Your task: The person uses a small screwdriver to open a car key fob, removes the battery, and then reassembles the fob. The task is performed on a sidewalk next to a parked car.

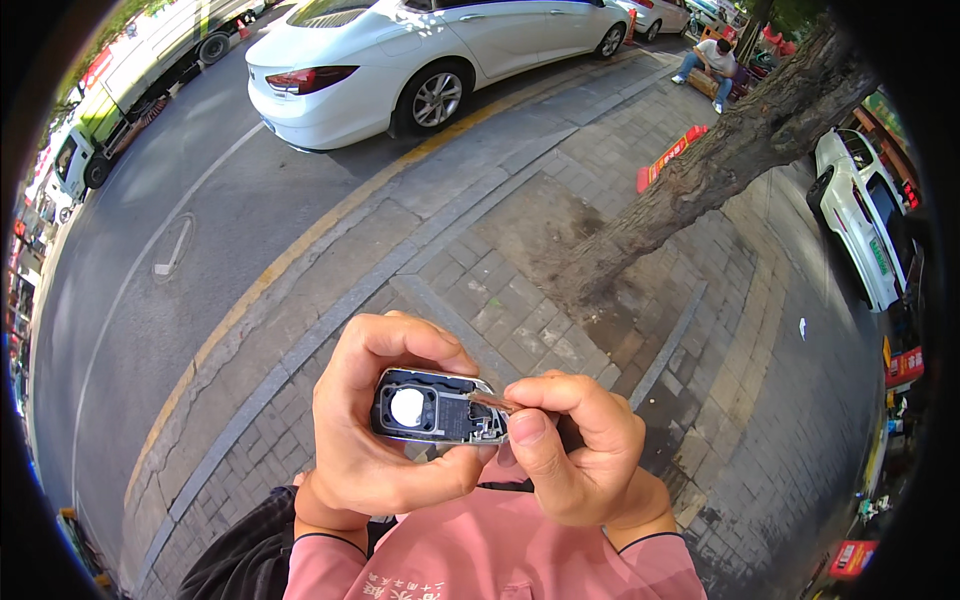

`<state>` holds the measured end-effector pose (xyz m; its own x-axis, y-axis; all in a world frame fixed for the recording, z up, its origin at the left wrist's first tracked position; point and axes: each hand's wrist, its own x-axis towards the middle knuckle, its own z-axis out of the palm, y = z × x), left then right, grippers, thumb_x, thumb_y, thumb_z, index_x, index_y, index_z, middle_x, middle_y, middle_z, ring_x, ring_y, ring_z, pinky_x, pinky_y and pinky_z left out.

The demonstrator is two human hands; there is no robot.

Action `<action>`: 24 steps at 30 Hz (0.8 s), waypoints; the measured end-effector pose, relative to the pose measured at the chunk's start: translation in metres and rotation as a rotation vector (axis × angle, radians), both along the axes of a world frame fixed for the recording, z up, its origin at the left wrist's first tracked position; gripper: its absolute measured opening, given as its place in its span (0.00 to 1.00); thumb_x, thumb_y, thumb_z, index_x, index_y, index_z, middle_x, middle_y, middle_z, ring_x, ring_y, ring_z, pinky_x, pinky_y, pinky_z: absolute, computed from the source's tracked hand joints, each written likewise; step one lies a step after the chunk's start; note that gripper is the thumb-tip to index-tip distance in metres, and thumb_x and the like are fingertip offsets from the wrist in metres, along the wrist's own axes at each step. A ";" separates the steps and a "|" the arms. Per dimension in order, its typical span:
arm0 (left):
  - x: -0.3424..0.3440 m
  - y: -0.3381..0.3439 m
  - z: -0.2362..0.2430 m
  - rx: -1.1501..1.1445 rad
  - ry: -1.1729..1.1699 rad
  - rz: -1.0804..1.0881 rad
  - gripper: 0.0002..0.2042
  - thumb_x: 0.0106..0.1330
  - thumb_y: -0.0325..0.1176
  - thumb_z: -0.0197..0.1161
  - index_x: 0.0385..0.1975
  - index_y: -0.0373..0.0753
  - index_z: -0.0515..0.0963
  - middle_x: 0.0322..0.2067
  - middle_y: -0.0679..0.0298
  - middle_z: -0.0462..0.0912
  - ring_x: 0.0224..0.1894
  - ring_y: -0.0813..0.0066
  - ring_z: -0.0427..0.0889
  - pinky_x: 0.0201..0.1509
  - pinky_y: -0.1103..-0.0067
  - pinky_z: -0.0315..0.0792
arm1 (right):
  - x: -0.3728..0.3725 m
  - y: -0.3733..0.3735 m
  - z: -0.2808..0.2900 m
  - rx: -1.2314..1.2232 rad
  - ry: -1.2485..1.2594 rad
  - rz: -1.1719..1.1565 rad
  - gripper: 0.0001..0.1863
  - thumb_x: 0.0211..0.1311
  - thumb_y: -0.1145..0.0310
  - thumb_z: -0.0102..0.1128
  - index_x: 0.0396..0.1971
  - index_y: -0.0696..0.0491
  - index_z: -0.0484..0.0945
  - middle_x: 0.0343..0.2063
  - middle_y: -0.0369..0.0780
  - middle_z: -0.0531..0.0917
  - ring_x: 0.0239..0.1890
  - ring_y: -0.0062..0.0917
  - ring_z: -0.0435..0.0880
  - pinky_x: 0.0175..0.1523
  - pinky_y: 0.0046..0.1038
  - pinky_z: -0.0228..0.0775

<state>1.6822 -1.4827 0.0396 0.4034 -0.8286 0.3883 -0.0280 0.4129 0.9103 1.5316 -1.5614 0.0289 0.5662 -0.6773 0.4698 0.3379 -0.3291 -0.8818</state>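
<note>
An opened car key fob (450, 412) with a dark inside and a silvery rim lies across my left hand (345, 435). The fingers curl over its far edge and the thumb presses along its near edge. Inside it, a round, bright white coin cell (407, 407) sits in the left half. At the fob's right end, small metal parts show. My right hand (585, 450) pinches a thin, coppery strip (494, 402) between thumb and forefinger. The strip's tip reaches over the fob's right end; whether it touches the inside I cannot tell.
Beyond my hands is a paved walkway with a leaning tree trunk (690, 170). A white car (430, 60) stands along the kerb, and a second white car (868, 215) is at the right. A person (708, 68) sits near a red box (672, 158). At the far left stands a truck (140, 85).
</note>
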 end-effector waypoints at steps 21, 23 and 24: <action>-0.003 -0.001 -0.030 -0.262 0.107 -0.093 0.33 0.51 0.19 0.70 0.54 0.38 0.56 0.43 0.42 0.78 0.41 0.65 0.84 0.42 0.74 0.82 | 0.008 0.001 0.007 -0.302 0.048 -0.112 0.08 0.60 0.78 0.66 0.37 0.63 0.79 0.18 0.40 0.82 0.15 0.21 0.77 0.19 0.22 0.66; 0.003 -0.002 -0.030 -0.268 0.069 -0.126 0.32 0.51 0.18 0.69 0.53 0.38 0.56 0.41 0.43 0.79 0.41 0.65 0.84 0.42 0.74 0.82 | 0.006 -0.002 0.009 -0.322 0.066 -0.056 0.08 0.60 0.77 0.67 0.38 0.62 0.80 0.20 0.40 0.83 0.15 0.21 0.78 0.19 0.23 0.67; 0.005 -0.002 -0.028 -0.255 0.111 -0.166 0.32 0.50 0.18 0.69 0.52 0.38 0.57 0.40 0.43 0.79 0.40 0.65 0.84 0.41 0.73 0.82 | 0.005 -0.004 0.011 -0.330 0.074 -0.025 0.09 0.59 0.77 0.68 0.38 0.62 0.80 0.21 0.40 0.83 0.16 0.22 0.78 0.20 0.23 0.67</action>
